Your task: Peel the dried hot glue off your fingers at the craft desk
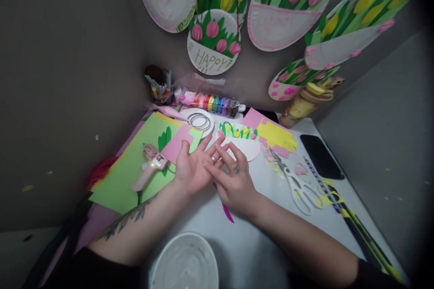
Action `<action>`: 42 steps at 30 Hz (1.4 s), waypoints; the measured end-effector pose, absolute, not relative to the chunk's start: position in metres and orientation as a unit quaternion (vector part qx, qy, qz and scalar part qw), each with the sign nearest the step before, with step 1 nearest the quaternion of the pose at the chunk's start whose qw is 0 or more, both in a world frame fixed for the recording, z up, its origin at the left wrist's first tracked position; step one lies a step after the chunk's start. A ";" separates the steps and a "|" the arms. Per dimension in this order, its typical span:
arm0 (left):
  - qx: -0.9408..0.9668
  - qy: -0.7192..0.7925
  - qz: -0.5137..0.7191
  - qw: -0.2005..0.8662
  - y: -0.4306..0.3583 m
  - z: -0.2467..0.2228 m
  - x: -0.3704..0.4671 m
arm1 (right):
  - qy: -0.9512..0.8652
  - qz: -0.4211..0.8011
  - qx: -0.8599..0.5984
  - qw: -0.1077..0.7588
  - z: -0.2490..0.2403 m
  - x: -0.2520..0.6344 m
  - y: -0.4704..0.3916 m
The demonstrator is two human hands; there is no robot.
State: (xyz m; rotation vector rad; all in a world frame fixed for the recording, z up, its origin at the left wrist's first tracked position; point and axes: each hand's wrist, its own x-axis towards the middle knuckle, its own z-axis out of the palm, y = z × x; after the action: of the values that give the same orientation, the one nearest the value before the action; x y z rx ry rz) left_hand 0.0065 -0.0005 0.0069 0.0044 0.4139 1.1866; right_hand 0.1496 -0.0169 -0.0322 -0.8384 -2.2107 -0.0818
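Observation:
My left hand lies palm up above the table, its fingers stretched out and nothing in it. Across it reaches my right hand, palm down with fingers apart, its fingertips touching the left fingers near a ring. Just beyond the hands sits a small paper-plate basket with green paper leaves and yellow and pink paper flowers; the fingertips cover part of its left side. Left of my left hand, a pink hot glue gun with a small light rests on green paper. Below my right hand is a magenta paper strip.
White-handled scissors, a black phone and a utility knife lie at the right. A white bowl stands at the near edge. Behind are pink and yellow paper, a lidded cup and hanging plate baskets.

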 end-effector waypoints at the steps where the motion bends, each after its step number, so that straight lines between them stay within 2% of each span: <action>1: 0.006 0.196 0.550 0.812 -0.001 0.007 0.007 | -0.869 -0.030 -0.319 0.377 -0.033 0.150 -0.017; 5: 0.005 0.224 0.536 0.814 -0.002 0.007 0.005 | -0.876 -0.028 -0.329 0.352 -0.033 0.151 -0.017; 18: -0.012 0.206 0.550 0.809 0.002 0.004 0.005 | -0.869 -0.056 -0.303 0.387 -0.034 0.150 -0.017; 23: -0.009 0.223 0.545 0.808 0.002 0.003 0.005 | -0.875 -0.042 -0.323 0.357 -0.035 0.148 -0.015; 27: 0.005 0.207 0.556 0.805 0.001 0.003 0.005 | -0.869 -0.028 -0.296 0.395 -0.036 0.149 -0.015; 35: 0.000 0.211 0.559 0.802 0.000 0.004 0.006 | -0.867 -0.025 -0.293 0.403 -0.036 0.148 -0.016; 42: -0.004 0.224 0.561 0.797 0.002 0.002 0.006 | -0.869 -0.028 -0.316 0.380 -0.038 0.148 -0.014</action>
State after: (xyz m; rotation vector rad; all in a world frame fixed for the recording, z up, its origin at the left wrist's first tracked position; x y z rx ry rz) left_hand 0.0055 0.0018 0.0018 -0.0085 0.4820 1.2057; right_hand 0.1476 -0.0137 -0.0378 -0.8075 -2.2180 -0.0724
